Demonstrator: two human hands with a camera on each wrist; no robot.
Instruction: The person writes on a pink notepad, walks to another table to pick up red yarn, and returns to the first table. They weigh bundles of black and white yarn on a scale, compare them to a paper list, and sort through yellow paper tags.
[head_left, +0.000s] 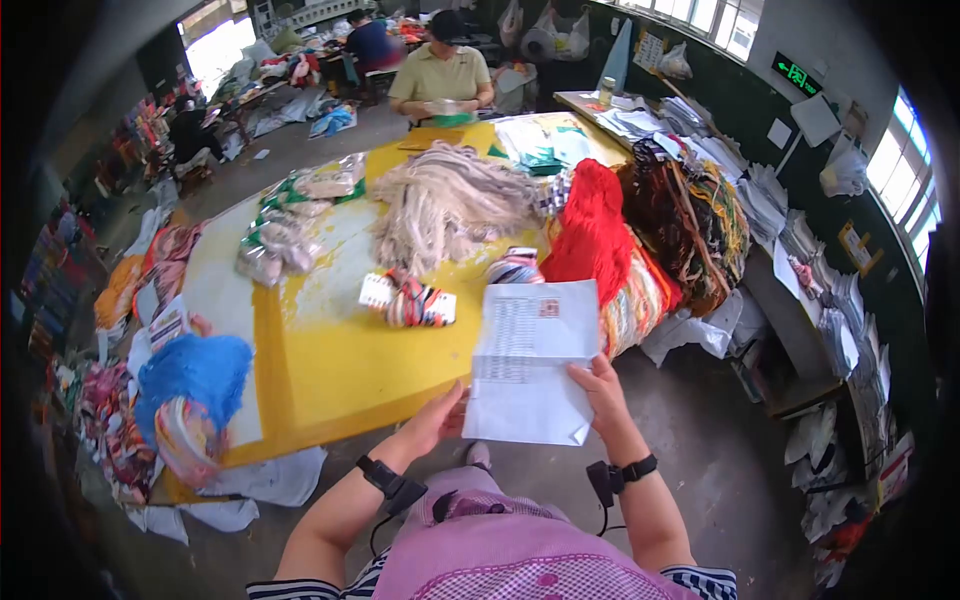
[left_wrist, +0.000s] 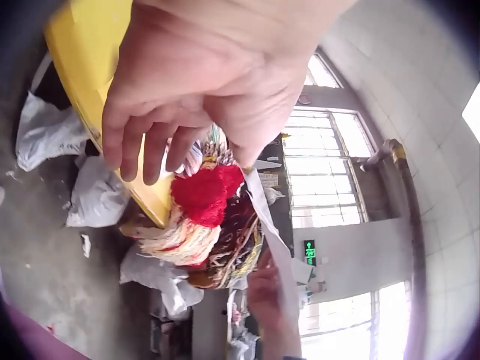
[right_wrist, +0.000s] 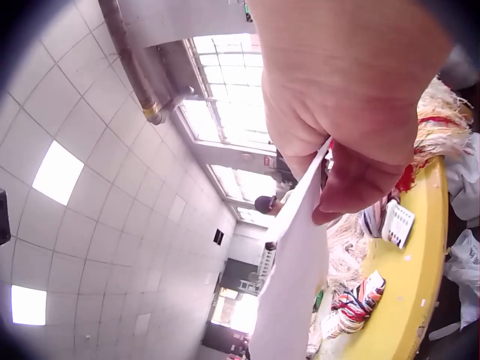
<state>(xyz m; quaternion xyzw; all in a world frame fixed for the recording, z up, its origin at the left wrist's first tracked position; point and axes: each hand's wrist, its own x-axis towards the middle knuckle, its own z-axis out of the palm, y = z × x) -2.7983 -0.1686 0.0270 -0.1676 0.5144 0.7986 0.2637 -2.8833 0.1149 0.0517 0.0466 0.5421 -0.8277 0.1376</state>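
My right hand [head_left: 600,392] pinches a white printed sheet [head_left: 530,350] at its right edge, thumb on the near face. In the right wrist view the sheet [right_wrist: 296,262] runs edge-on between thumb and fingers. The paper carries rows of print, a small red mark near the top and a fold across its middle. My left hand [head_left: 438,420] is beside the sheet's lower left edge. Seen from the left wrist, that hand [left_wrist: 202,82] has loosely bent fingers spaced from the thumb, and the thumb tip lies right at the paper's edge.
On the yellow table [head_left: 340,385] lie a striped yarn bundle with a card [head_left: 410,300], pale yarn [head_left: 440,200], red yarn [head_left: 590,230], dark mixed yarn [head_left: 690,220] and blue yarn [head_left: 195,375]. A person [head_left: 442,75] stands across it. Paper stacks [head_left: 770,205] line the right bench.
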